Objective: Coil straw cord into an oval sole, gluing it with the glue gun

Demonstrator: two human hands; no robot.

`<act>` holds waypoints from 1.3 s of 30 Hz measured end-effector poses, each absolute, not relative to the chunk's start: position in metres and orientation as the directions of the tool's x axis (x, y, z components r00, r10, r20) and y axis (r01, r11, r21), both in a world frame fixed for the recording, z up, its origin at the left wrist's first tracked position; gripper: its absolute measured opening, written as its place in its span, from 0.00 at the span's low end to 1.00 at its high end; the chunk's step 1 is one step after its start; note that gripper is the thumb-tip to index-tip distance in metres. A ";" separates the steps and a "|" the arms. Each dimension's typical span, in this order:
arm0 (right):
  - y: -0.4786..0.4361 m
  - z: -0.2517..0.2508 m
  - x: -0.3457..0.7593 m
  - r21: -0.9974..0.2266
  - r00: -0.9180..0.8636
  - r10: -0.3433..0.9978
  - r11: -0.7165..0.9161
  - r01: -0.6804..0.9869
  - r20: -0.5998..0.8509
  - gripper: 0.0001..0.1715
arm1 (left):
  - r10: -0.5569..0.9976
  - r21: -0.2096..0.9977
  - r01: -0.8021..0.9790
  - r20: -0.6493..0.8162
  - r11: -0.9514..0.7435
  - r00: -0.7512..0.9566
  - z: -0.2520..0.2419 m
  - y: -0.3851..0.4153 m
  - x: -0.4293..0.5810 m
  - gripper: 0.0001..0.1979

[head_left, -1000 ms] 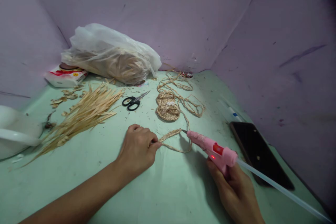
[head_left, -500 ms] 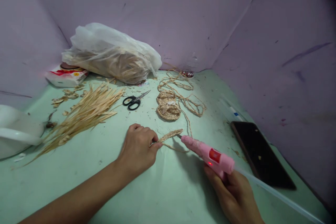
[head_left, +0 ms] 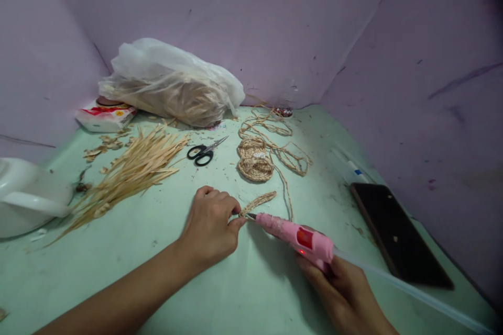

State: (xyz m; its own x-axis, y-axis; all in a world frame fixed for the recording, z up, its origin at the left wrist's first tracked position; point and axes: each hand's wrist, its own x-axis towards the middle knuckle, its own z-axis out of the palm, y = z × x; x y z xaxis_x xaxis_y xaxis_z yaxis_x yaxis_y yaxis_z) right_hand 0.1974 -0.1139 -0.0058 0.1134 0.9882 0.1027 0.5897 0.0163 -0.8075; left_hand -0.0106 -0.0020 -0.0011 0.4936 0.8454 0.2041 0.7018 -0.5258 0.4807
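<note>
At the lower right of the frame, holding a pink glue gun (head_left: 294,235) in the right hand (head_left: 340,290), closing the grip round its handle, with a red light on its side. From its rear end, toward the lower right corner, a translucent glue stick (head_left: 411,288). Just below and left of the centre, over the pale green worktop (head_left: 236,293), pinching one end of a braided strip (head_left: 261,201) between thumb and fingers of the left hand (head_left: 214,222). From that pinch, free end pointing up and to the right. Nozzle tip right at the strip beside the left fingertips; cannot tell whether touching.

Toward the right edge, a dark phone (head_left: 401,235) lying flat with pale specks on it. At the left edge, a white container (head_left: 27,201) with a handle. Farther back, left of centre, a fanned bundle of straw (head_left: 133,167), then black-handled scissors (head_left: 203,156). Near the centre, a coiled woven piece (head_left: 255,167) banded with white at its middle, beside loose loops of cord (head_left: 291,154). At the upper left, a red-and-white box (head_left: 106,119) just beside a cloudy plastic bag (head_left: 173,84). Behind everything, purplish walls (head_left: 275,21).
</note>
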 end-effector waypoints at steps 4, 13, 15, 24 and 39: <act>-0.111 -0.002 0.194 -0.818 0.152 0.984 -0.010 0.576 0.095 0.17 | 0.848 0.479 0.706 0.201 -0.521 0.490 -0.003 -0.002 -0.011 0.03; -0.111 -0.002 0.194 -0.804 0.151 0.986 -0.035 0.594 0.069 0.18 | 0.848 0.470 0.710 0.208 -0.524 0.488 -0.002 -0.002 -0.010 0.03; -0.112 -0.002 0.193 -0.812 0.181 0.981 -0.053 0.581 0.065 0.18 | 0.848 0.466 0.712 0.213 -0.525 0.486 -0.001 -0.003 -0.010 0.03; -0.112 -0.002 0.192 -0.831 0.204 0.977 -0.068 0.552 0.055 0.18 | 0.853 0.482 0.711 0.187 -0.511 0.487 0.000 -0.002 -0.010 0.03; -0.051 0.044 0.251 -0.843 0.431 0.889 -0.110 0.527 0.153 0.17 | 0.860 0.496 0.711 0.182 -0.499 0.477 -0.001 -0.002 -0.009 0.02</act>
State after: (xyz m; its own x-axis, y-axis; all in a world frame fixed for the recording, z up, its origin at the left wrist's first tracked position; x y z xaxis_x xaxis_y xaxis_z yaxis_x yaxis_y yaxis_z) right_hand 0.2512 -0.0512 0.0443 0.4307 0.8894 0.1531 0.5268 -0.1100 -0.8429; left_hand -0.0093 -0.0019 -0.0012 0.4766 0.8601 0.1819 0.7110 -0.4988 0.4957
